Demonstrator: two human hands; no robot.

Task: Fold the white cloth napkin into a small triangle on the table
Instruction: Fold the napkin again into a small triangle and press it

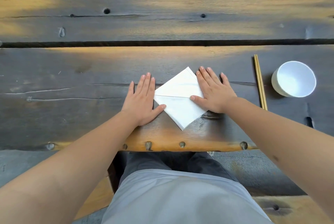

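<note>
Both hands pressed flat on a folded white napkin near the table's front edge.

The napkin (178,97) lies as a diamond on the dark plank table (90,82), one crease line running across it. The left hand (142,97) covers its left corner, the right hand (213,91) its right corner, so both corners are hidden; palms are down, fingers spread, gripping nothing. Chopsticks (260,82) and a white bowl (294,79) sit well to the right.

Chopsticks (260,82) beside wht bowl (294,78).
</note>
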